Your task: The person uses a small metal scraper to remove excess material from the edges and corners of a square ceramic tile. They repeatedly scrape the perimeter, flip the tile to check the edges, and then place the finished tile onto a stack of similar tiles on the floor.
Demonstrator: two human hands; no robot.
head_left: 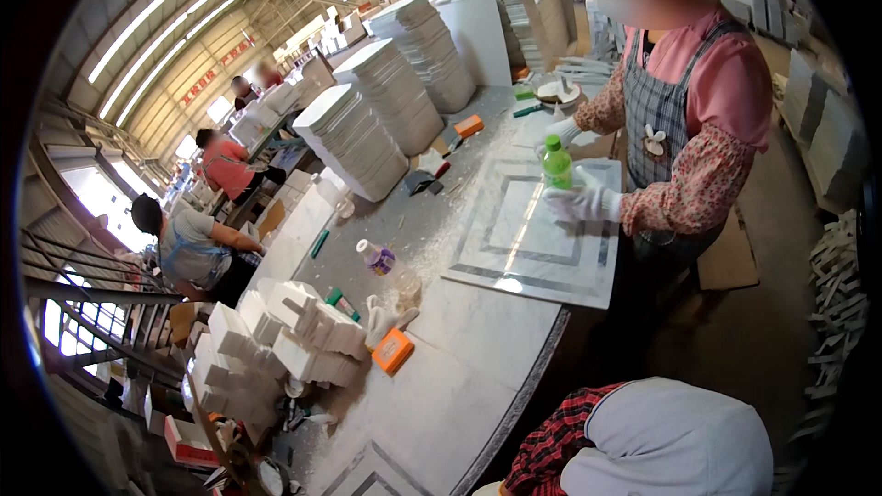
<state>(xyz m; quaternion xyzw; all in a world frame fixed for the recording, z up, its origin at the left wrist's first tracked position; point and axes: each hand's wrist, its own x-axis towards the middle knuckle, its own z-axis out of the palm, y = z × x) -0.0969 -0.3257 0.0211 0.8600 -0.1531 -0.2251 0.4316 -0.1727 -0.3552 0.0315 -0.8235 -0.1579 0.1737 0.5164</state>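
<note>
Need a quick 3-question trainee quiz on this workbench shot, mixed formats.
1. True or false: the co-worker's gloved hand holds a green bottle above the framed marble panel.
2. What lies on the table beside the heap of white blocks? A) an orange block B) a blue bucket C) a red hammer
3. Fill in: the co-worker's gloves are ____ in colour.
Key: 1 true; 2 A; 3 white.
</note>
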